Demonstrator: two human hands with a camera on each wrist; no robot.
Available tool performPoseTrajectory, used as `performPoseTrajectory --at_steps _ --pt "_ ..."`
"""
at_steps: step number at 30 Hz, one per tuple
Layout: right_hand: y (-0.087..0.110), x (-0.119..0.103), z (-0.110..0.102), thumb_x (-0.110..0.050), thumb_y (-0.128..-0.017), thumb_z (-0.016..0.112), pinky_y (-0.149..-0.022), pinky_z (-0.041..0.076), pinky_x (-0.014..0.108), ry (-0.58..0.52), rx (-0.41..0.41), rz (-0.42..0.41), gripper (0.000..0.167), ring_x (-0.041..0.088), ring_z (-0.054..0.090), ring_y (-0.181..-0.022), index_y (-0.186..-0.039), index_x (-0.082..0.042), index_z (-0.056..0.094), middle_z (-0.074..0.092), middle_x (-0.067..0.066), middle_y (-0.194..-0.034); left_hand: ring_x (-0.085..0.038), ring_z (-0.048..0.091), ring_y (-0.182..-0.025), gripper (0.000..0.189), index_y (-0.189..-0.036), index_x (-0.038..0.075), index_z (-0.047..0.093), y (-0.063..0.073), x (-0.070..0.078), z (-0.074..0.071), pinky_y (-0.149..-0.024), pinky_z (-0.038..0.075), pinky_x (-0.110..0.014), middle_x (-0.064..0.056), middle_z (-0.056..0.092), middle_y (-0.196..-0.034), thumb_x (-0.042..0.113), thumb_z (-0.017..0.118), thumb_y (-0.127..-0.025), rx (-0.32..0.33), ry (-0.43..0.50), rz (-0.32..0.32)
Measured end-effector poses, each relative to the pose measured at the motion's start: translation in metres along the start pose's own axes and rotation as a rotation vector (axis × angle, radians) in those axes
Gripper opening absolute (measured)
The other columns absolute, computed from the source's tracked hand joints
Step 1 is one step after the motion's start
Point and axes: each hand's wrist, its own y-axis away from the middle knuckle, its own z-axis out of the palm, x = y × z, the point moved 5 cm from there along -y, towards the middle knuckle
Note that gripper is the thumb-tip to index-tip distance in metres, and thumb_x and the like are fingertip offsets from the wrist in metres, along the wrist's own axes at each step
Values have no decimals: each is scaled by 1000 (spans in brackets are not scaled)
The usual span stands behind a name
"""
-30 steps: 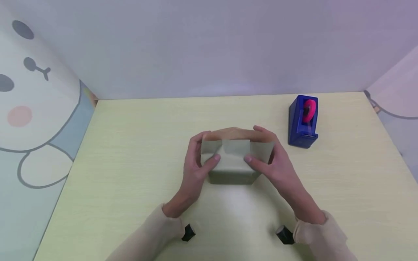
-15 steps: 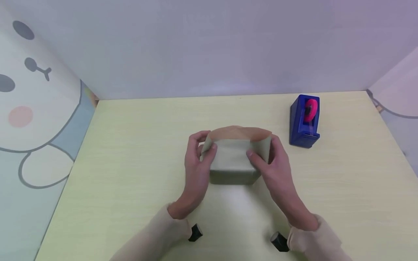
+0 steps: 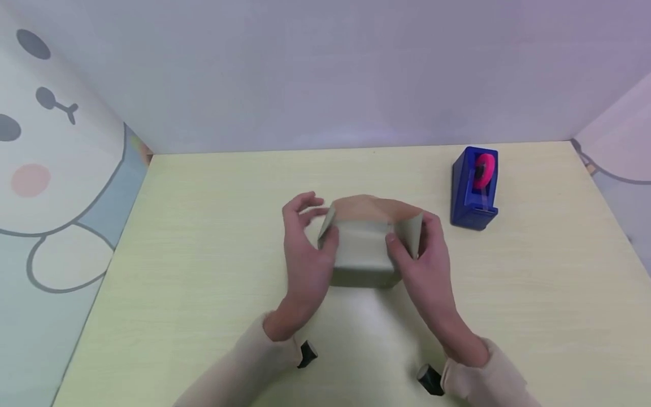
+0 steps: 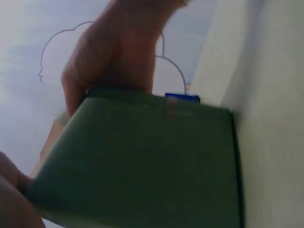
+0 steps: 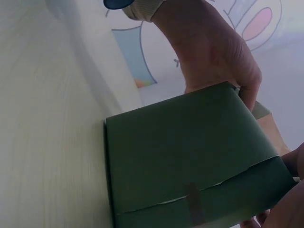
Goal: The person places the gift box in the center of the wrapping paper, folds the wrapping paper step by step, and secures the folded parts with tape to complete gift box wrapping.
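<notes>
A box wrapped in green paper (image 3: 362,249) stands at the middle of the table, its wrapping gaping at the top and showing a brown inner side (image 3: 366,208). My left hand (image 3: 307,263) has its thumb on the near left face and its bent fingers around the left flap; its index finger stands off the paper. On the other side my right hand (image 3: 429,274) pinches the right flap, thumb in front, fingers behind. In the right wrist view a strip of tape (image 5: 194,204) crosses a seam in the paper.
A blue tape dispenser (image 3: 473,189) with a pink roll (image 3: 484,171) stands at the back right of the pale wooden table (image 3: 213,237). Behind rises a plain wall (image 3: 330,73); a cartoon-printed panel (image 3: 56,169) borders the left side.
The left hand's fingers have loosened and moved a little outward at the left flap. Both side flaps now stand folded further inward, and more of the brown inner side shows.
</notes>
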Motion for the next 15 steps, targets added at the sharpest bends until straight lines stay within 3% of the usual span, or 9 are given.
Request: performPoseTrajectory --at_steps 3,5,6,8,10,13,15 --pt "3 -5 -2 -2 -97 65 -125 31 41 44 21 -81 56 10 48 -138 -147 -7 41 51 -4 -144 -26 50 -129 54 -138 0 45 4 24 -6 -112 37 -47 -15 52 -135 5 66 -89 82 -189 351" --pt "3 -8 -2 4 -95 65 -124 32 33 55 37 -143 59 8 49 -137 -148 -5 41 51 -6 -144 -32 53 -123 43 -130 -3 54 12 45 -8 -105 43 -48 -18 57 -128 6 62 -89 97 -349 644" --pt "4 -9 -2 6 -94 65 -123 32 28 65 42 -166 61 8 49 -137 -148 -5 41 51 -5 -144 -33 56 -118 36 -124 -3 60 18 54 -7 -103 46 -47 -18 61 -122 6 59 -89 77 -434 772" --pt "3 -11 -2 9 -92 65 -118 34 22 71 39 -196 63 7 50 -136 -148 -4 41 50 -6 -144 -32 63 -107 28 -113 0 70 30 67 -1 -96 51 -43 -13 67 -111 6 53 -91 -30 -614 946" --pt "2 -12 -2 11 -91 64 -115 36 18 64 29 -205 63 8 51 -134 -148 -3 41 50 -6 -144 -29 66 -106 31 -113 4 74 41 72 8 -93 56 -40 -9 71 -110 6 50 -94 -221 -785 1007" --pt "1 -12 -2 10 -92 64 -113 38 20 69 13 -185 60 8 52 -132 -147 -3 42 51 -9 -142 -29 63 -120 35 -126 6 71 51 65 19 -103 53 -40 -7 69 -123 13 56 -95 -459 -987 880" --pt "-1 -11 -3 7 -94 64 -113 39 25 83 9 -163 56 7 52 -129 -145 -3 44 54 -8 -140 -31 59 -129 42 -135 8 67 54 58 24 -107 51 -44 -7 65 -133 17 65 -93 -525 -1072 806"
